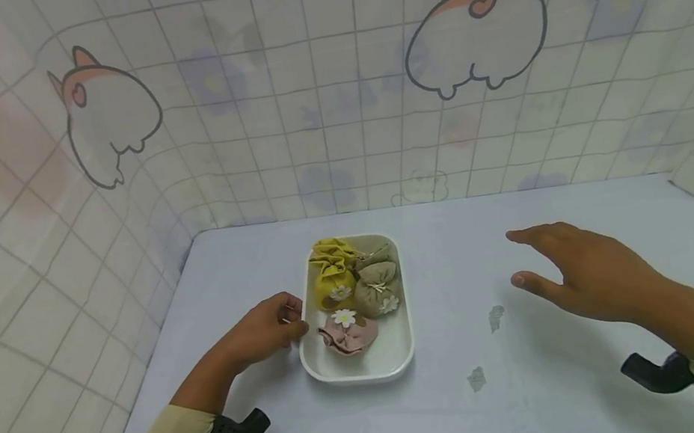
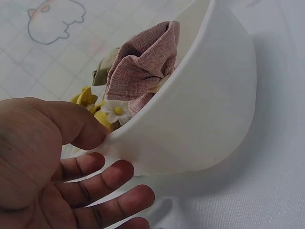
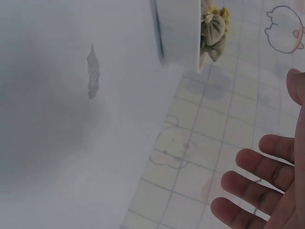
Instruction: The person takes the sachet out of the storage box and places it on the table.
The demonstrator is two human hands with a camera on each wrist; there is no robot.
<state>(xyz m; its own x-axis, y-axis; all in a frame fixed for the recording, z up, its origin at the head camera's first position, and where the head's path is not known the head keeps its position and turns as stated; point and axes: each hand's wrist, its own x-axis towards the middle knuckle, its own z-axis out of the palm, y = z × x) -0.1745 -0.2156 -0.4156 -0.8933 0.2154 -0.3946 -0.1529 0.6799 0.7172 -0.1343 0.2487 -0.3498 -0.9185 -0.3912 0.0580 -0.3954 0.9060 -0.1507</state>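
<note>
A white plastic tray (image 1: 396, 356) with rounded corners sits left of the table's middle. Inside it lie small cloth drawstring pouches with daisy trims: a yellow pouch (image 1: 334, 279), a grey-green pouch (image 1: 375, 291) and a pink pouch (image 1: 348, 336). At the tray's left side my left hand (image 1: 272, 325) pinches the rim; in the left wrist view the thumb (image 2: 88, 126) lies on the rim, with the fingers by the outer wall. My right hand (image 1: 595, 275) hovers over the table to the right, fingers extended, holding nothing.
Two grey patches, one nearer the back (image 1: 495, 318) and one nearer the front (image 1: 476, 379), mark the white table (image 1: 422, 432) between tray and right hand. Gridded cloth (image 1: 340, 127) with cartoon drawings hangs behind and along the sides. Each wrist carries a black camera mount (image 1: 234, 431).
</note>
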